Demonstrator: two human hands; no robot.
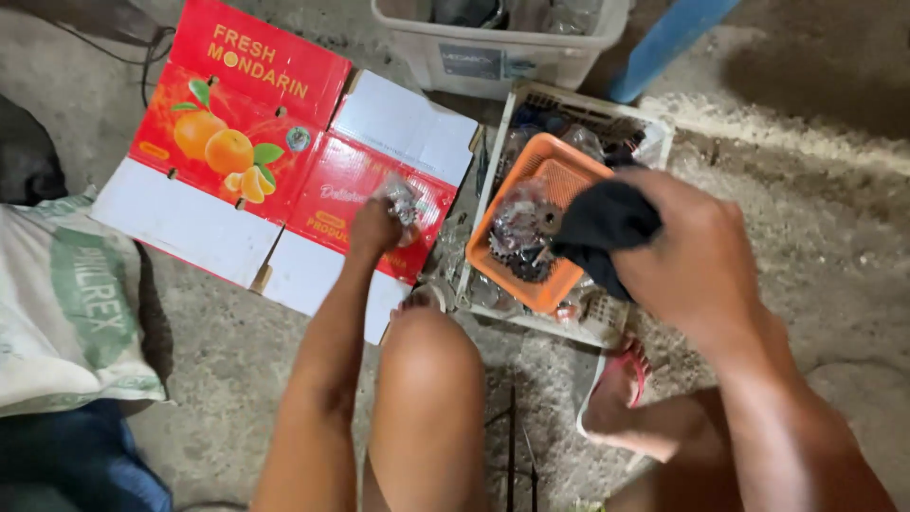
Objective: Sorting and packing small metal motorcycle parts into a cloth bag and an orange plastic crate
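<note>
Left hand [374, 228] was closed on a small clear bag [403, 199] over the flattened red carton's [256, 123] lower right corner | right hand [697, 256], nearer the orange basket [559, 175], gripped a black cloth [602, 228] at its right rim.

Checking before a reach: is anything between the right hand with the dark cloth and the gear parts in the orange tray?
Nothing visible. The right hand holds the dark cloth just beside the gear parts in the orange tray.
</note>
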